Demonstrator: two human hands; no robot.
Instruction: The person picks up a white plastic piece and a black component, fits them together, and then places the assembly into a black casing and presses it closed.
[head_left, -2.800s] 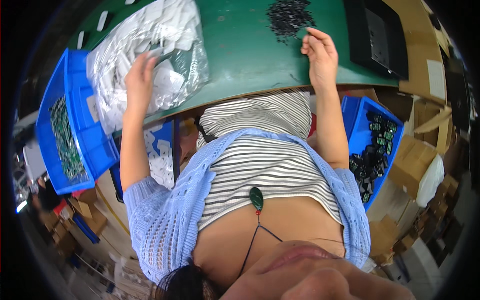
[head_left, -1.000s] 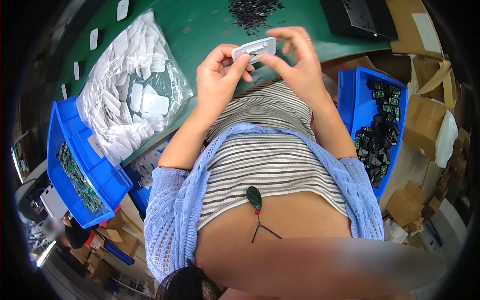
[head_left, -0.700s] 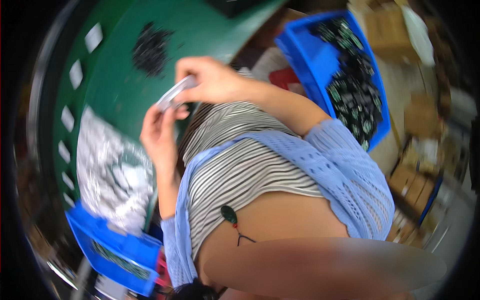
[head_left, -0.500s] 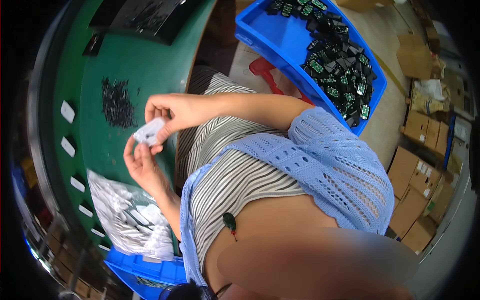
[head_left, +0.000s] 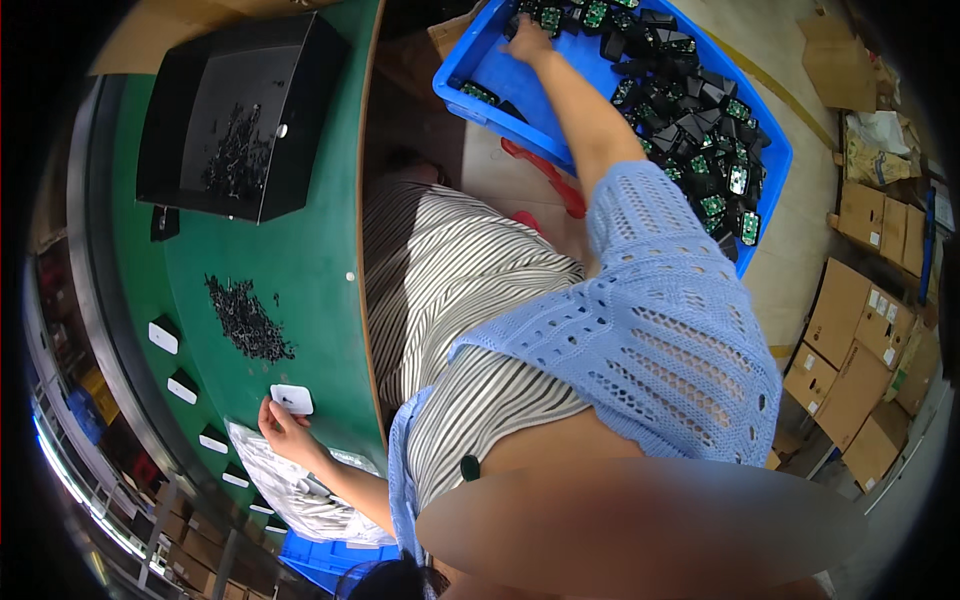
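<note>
My left hand (head_left: 285, 432) pinches the edge of a small white plastic cover (head_left: 293, 399) with rounded corners and a dark spot on it, low over the green tabletop (head_left: 320, 330). A pile of small black parts (head_left: 247, 318) lies beyond it. With my arm stretched out, my right hand (head_left: 528, 42) reaches into the large blue bin (head_left: 556, 150). Its fingers are at black housings with green circuit boards (head_left: 545, 18) in the far left corner; whether they grip one is hard to see. More such housings (head_left: 690, 120) heap up on the bin's right side.
A black open box (head_left: 300, 150) with small dark parts stands at the table's far end. White-topped pieces (head_left: 163, 337) line the left edge. A clear bag (head_left: 290, 495) of white pieces lies near a blue crate (head_left: 325, 560). Cardboard boxes (head_left: 830, 330) are stacked at right.
My right hand has left the white cover and stretched away into the blue bin. My left hand keeps the cover, now lower at the table. The whole view has shifted.
</note>
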